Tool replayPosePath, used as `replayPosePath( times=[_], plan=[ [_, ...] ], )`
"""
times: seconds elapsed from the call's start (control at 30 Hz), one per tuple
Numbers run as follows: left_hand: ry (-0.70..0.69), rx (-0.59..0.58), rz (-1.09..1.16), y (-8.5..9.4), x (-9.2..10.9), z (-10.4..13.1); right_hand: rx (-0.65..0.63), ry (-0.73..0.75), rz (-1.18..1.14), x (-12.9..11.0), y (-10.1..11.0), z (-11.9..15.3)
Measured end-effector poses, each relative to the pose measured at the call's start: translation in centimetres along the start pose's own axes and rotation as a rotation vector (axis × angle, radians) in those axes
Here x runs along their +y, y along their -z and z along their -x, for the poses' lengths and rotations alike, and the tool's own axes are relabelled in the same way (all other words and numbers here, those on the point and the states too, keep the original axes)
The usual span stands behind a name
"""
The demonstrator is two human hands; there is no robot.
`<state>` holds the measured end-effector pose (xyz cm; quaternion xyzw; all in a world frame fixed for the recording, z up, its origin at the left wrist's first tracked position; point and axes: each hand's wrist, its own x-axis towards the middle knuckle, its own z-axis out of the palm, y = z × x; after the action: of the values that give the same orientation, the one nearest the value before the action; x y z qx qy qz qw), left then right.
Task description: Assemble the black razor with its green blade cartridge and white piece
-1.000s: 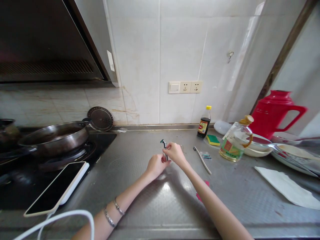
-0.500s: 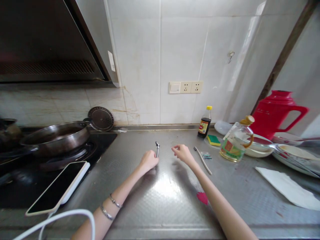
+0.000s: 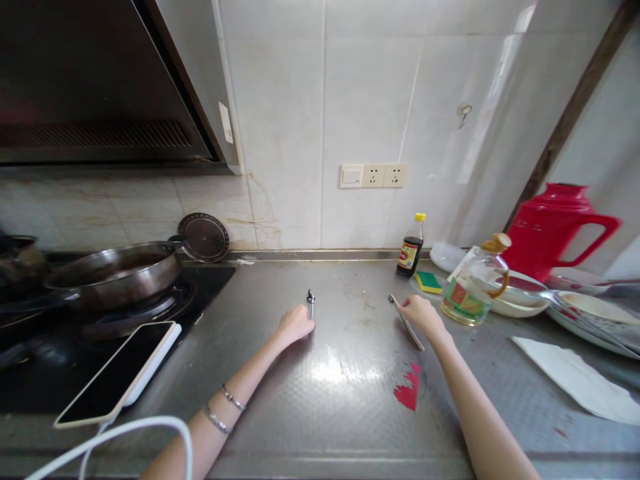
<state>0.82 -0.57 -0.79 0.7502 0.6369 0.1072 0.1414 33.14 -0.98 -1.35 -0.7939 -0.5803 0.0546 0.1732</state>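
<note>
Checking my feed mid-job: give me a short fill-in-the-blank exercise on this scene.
The left hand grips a slim metallic tool; its arm wears ____ bracelets.
The right hand is at a slim rod, to the ____ of that tool.
The dark sauce bottle has a ____ cap.
The sponge is yellow and ____.

Missing words: two; right; yellow; green.

The flat grey metal counter (image 3: pixel 310 427) at six o'clock looks finely textured and glossy. At nine, the round silver pan (image 3: pixel 153 275) is satiny metal; at three, the upright red jug (image 3: pixel 543 233), glossy plastic; at four, the flat white sheet (image 3: pixel 575 379), matt paper. The slim black-and-silver razor (image 3: pixel 311 307) shows a metallic sheen.
</note>
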Motion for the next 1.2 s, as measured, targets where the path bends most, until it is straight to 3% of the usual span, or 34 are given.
replayPosePath(
  times=[0.4,0.57,0.97,1.2],
  plan=[
    [-0.075,0.031,-0.065,-0.1,-0.2,0.4,-0.006,-0.007,0.006,0.2,0.1,0.7],
    [-0.04,0.04,-0.074,0.2,0.0,0.7,-0.008,-0.026,0.036,0.2,0.3,1.0],
    [-0.007,0.173,-0.052,0.8,0.5,0.6,-0.074,-0.039,0.127,-0.4,-0.4,1.3],
    [-0.079,0.19,-0.015,0.8,1.8,1.5,0.01,0.064,-0.093,-2.3,-0.4,1.5]
  ],
)
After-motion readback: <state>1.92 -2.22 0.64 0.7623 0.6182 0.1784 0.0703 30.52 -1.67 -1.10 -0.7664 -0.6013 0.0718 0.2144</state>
